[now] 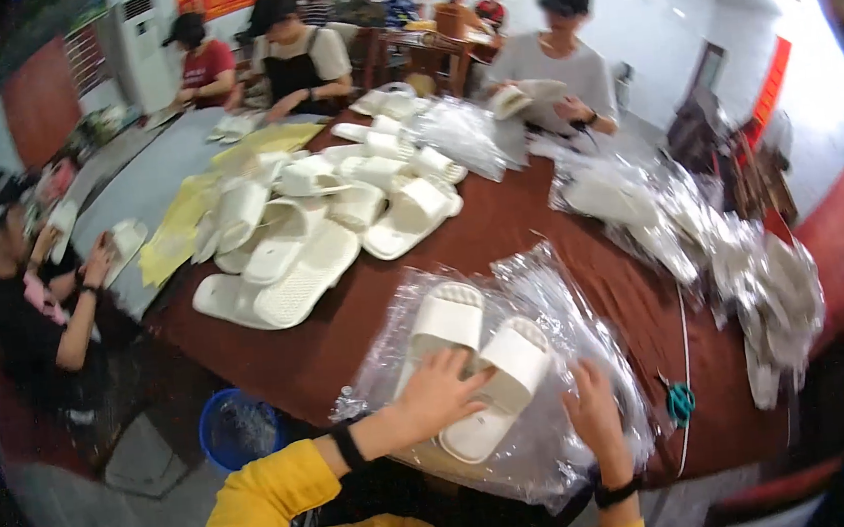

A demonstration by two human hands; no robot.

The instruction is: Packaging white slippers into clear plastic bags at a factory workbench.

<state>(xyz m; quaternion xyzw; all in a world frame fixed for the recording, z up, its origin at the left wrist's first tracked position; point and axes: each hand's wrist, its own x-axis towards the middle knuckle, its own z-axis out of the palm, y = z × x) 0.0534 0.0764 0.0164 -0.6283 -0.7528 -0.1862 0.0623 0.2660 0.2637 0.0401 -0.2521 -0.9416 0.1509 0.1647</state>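
Observation:
Two white slide slippers lie side by side in front of me on a stack of clear plastic bags [578, 325]. My left hand [442, 394] rests over the left slipper [447, 318], fingers spread, the tips reaching the inner side of the right slipper [514, 366]. Part of the left slipper's footbed is hidden under that hand. To the right of the pair, my right hand [596, 411] is at the bags with its fingers apart and nothing visible in them. Whether it touches the plastic, I cannot tell.
A heap of loose white slippers [322, 207] covers the table's middle. Bagged slippers [673, 211] line the right side. Teal-handled scissors [680, 403] lie near the front edge by a white cord. A blue bin [241, 428] stands below left. Several people handle slippers around the table.

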